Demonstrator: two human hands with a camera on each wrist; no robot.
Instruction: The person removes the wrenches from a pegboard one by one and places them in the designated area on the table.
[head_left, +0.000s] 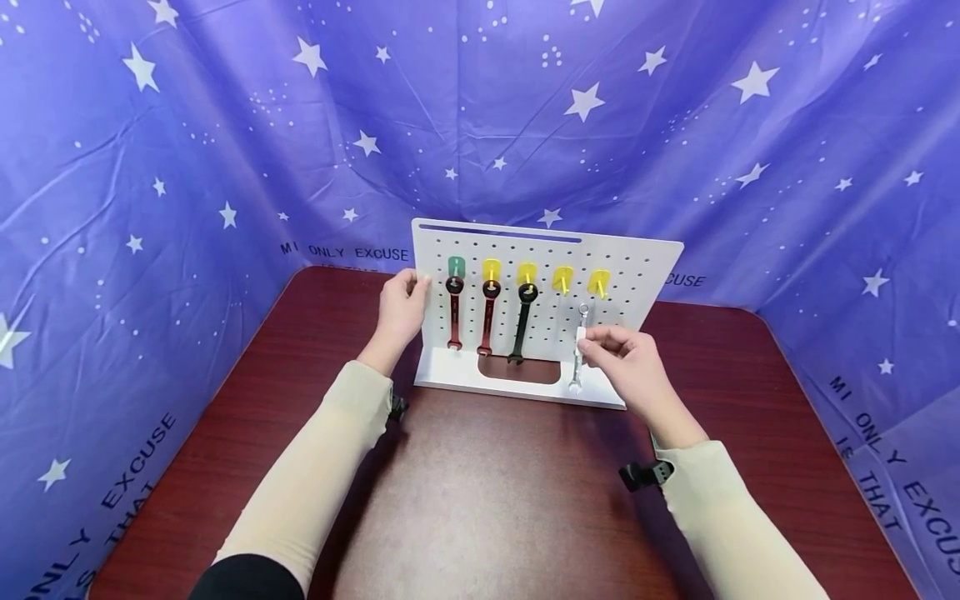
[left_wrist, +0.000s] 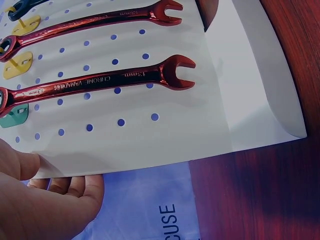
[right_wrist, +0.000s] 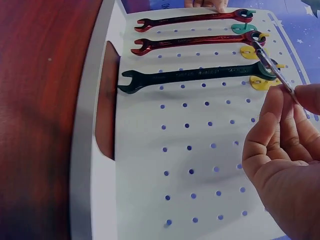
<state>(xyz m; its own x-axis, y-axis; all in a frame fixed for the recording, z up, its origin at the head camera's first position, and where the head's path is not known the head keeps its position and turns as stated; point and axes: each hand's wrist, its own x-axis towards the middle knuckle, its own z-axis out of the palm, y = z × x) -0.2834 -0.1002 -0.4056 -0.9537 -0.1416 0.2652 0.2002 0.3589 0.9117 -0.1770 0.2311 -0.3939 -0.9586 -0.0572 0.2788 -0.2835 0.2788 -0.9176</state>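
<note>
My left hand [head_left: 399, 312] holds the left edge of a white pegboard [head_left: 630, 304], thumb on the front and fingers behind it in the left wrist view. Between thumb and fingers, my right hand [head_left: 628, 367] pinches a silver combination wrench [head_left: 577, 367], upright in front of the board's lower right. A bit of white shows on its shaft by the fingertips. Two red combination wrenches [left_wrist: 120, 80] and a dark green one [right_wrist: 195, 75] hang by their ring ends, open ends down. Two yellow hooks [head_left: 599, 282] at the right carry nothing.
The pegboard's base, with a rounded cutout [head_left: 517, 368], stands on a dark red wooden table [head_left: 480, 500]. One green hook [head_left: 456, 265] is leftmost in the row. Blue star-printed cloth [head_left: 480, 108] surrounds the table's back and sides.
</note>
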